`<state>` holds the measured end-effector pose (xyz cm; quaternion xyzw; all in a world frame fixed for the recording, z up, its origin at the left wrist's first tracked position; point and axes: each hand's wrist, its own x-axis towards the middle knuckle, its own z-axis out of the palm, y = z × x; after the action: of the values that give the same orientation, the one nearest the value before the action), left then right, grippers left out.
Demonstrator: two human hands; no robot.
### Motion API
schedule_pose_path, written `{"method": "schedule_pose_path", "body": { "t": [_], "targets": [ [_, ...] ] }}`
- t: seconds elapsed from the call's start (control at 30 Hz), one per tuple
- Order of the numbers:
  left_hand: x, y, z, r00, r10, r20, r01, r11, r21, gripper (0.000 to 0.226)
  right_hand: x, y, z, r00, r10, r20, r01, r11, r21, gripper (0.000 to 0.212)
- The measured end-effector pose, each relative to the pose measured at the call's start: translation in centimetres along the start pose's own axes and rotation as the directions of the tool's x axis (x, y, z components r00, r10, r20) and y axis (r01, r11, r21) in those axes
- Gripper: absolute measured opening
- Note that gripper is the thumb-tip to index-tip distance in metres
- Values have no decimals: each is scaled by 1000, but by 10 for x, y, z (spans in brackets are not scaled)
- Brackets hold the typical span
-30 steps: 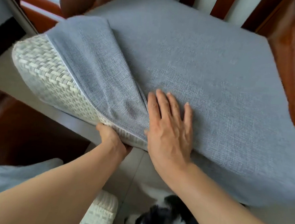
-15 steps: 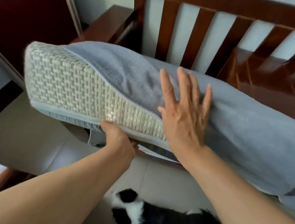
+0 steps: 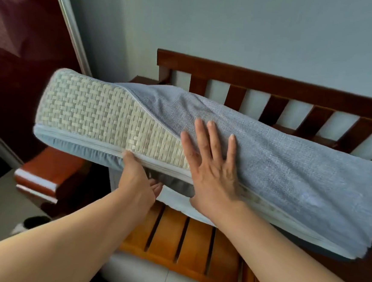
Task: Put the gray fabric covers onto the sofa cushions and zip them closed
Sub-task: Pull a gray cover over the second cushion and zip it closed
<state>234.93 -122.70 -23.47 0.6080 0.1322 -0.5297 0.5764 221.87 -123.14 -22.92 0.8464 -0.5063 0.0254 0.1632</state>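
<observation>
Cushion (image 3: 98, 114) held above slatted wooden sofa frame (image 3: 186, 234) against gray wall (image 3: 234, 26).

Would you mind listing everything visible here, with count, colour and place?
Woven straw-patterned sofa cushion: one, cream and gray, lifted over the sofa, left end bare.
Gray fabric cover: one, gray, over the cushion's right part, zip edge along the bottom unclosed.
Slatted wooden sofa frame: one, reddish brown, behind and below the cushion.
Dark red cabinet door: one, far left.
Black-and-white animal: one, mostly hidden, lower left floor.
Left hand: grips the cushion's lower edge from beneath.
Right hand: flat, fingers spread, presses the cover.
</observation>
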Motion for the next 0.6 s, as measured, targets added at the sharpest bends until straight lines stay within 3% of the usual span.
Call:
{"method": "schedule_pose_path", "body": {
  "t": [0.13,0.2,0.27,0.33,0.37,0.4,0.43,0.5,0.6],
  "targets": [
    [1,20,33,986,123,114,-141,976,166,42,47,29,-5,998,58,-1,-58,994,92,112],
    [-4,23,46,938,323,123,-345,864,367,27,67,41,-7,997,81,-5,-80,990,115,114],
    [-7,26,55,761,606,230,-610,547,574,21,81,50,-4,997,82,8,-82,987,136,114],
    [-11,35,64,447,800,401,-763,107,638,22,91,57,-1,996,84,30,-87,986,139,117],
    [-9,43,72,283,828,484,-792,-82,604,25,97,61,0,996,89,27,-92,987,133,121],
    [-4,51,82,164,814,557,-790,-229,568,31,103,65,0,995,97,20,-98,987,127,125],
    [2,58,93,102,771,629,-767,-341,543,41,109,70,0,995,101,18,-102,987,127,128],
    [18,67,115,69,655,753,-712,-496,497,56,122,81,-2,995,96,11,-97,985,144,126],
    [35,71,142,56,551,832,-675,-593,439,56,140,97,-7,994,107,-16,-103,982,156,123]
  ]
}}
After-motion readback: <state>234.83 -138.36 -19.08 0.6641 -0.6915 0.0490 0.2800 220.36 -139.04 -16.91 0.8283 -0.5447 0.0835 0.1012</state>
